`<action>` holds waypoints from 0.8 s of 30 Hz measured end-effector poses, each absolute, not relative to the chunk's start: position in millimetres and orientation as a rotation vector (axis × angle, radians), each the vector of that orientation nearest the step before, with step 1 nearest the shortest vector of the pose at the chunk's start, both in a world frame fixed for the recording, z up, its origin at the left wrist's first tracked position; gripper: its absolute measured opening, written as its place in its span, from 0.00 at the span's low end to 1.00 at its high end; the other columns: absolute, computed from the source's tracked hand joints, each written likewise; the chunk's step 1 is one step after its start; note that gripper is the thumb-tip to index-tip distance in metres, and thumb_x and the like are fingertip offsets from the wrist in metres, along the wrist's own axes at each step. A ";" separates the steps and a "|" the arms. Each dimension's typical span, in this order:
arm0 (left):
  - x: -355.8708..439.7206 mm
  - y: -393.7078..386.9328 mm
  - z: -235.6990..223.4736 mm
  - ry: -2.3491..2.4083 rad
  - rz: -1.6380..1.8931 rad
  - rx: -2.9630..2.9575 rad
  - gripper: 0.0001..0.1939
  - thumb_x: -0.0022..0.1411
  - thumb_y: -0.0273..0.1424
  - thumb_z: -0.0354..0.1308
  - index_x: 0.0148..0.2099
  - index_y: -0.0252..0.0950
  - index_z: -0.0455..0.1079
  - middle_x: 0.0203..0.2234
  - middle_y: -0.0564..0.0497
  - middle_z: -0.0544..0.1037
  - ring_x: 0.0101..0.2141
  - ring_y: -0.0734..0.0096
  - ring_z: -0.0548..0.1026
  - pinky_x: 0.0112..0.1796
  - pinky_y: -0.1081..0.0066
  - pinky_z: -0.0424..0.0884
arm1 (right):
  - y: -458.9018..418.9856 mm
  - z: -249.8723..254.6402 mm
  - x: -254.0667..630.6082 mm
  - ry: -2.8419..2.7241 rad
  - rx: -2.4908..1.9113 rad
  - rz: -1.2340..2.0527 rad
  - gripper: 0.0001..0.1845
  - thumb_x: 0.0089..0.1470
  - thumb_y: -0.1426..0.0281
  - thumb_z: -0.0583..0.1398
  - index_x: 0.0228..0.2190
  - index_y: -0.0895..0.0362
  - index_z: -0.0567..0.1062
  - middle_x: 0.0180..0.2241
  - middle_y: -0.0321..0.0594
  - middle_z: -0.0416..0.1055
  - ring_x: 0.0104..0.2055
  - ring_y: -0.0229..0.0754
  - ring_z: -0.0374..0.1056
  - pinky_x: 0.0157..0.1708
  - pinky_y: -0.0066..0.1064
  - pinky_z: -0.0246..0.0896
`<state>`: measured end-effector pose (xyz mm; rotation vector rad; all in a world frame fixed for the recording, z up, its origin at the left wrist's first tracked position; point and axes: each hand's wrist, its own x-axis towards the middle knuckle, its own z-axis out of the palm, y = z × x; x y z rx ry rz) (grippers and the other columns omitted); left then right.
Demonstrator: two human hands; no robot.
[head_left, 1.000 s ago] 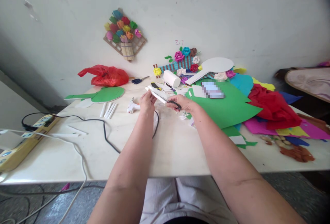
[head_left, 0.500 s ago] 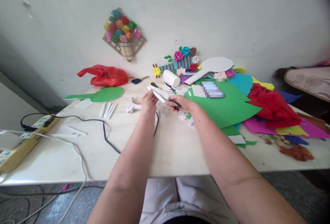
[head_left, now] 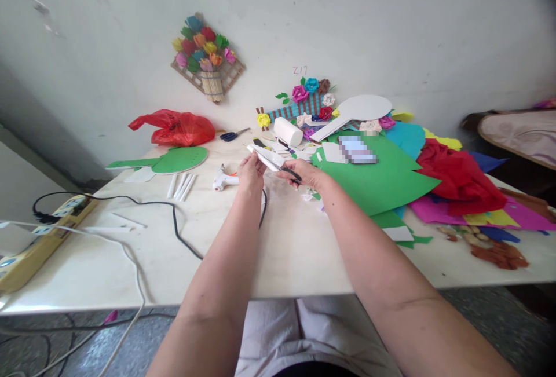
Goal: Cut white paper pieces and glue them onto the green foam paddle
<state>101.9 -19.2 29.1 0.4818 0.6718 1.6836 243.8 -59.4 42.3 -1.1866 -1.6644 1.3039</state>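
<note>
My left hand (head_left: 251,172) pinches a white rolled paper piece (head_left: 266,159) above the middle of the table. In my right hand (head_left: 302,173) is a pair of scissors (head_left: 293,175) with black handles, the fingers wrapped round them. Their blades point left and lie along the white paper; I cannot tell how far they are parted. A white hot glue gun (head_left: 224,179) lies just left of my left wrist. Several white paper rolls (head_left: 182,186) lie side by side further left. Behind my hands stands a thick white roll (head_left: 288,132), tipped on its side.
Green sheets (head_left: 373,183) and a phone (head_left: 358,150) lie to the right, beside red crumpled material (head_left: 458,177). A green paddle-shaped piece (head_left: 180,161) and a red plastic bag (head_left: 178,128) are at the back left. A power strip (head_left: 47,238) with cords (head_left: 176,215) occupies the left edge.
My right hand and the scissors have shifted slightly left along the paper. The left hand keeps its hold with little movement. The whole view has drifted a little.
</note>
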 end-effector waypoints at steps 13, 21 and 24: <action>100.3 -18.1 29.1 0.639 1.686 0.475 0.05 0.51 0.23 0.59 0.28 0.33 0.65 0.22 0.54 0.73 0.24 0.76 0.74 0.32 0.74 0.70 | -56.0 38.4 245.3 -1.697 -1.145 1.271 0.13 0.42 0.65 0.64 0.24 0.60 0.67 0.12 0.28 0.60 0.11 0.28 0.51 0.10 0.20 0.46; 99.4 -18.5 30.5 0.631 1.688 0.443 0.05 0.49 0.21 0.58 0.28 0.34 0.64 0.23 0.52 0.73 0.26 0.75 0.74 0.35 0.73 0.71 | -58.5 41.0 245.0 -1.681 -1.157 1.259 0.13 0.41 0.67 0.65 0.23 0.60 0.66 0.11 0.27 0.59 0.11 0.27 0.50 0.10 0.20 0.46; 99.2 -20.0 33.0 0.644 1.671 0.426 0.03 0.51 0.22 0.56 0.28 0.34 0.64 0.23 0.51 0.73 0.26 0.76 0.74 0.34 0.74 0.70 | -58.5 40.9 246.2 -1.678 -1.164 1.248 0.13 0.41 0.67 0.65 0.22 0.60 0.67 0.11 0.27 0.59 0.11 0.27 0.50 0.10 0.20 0.45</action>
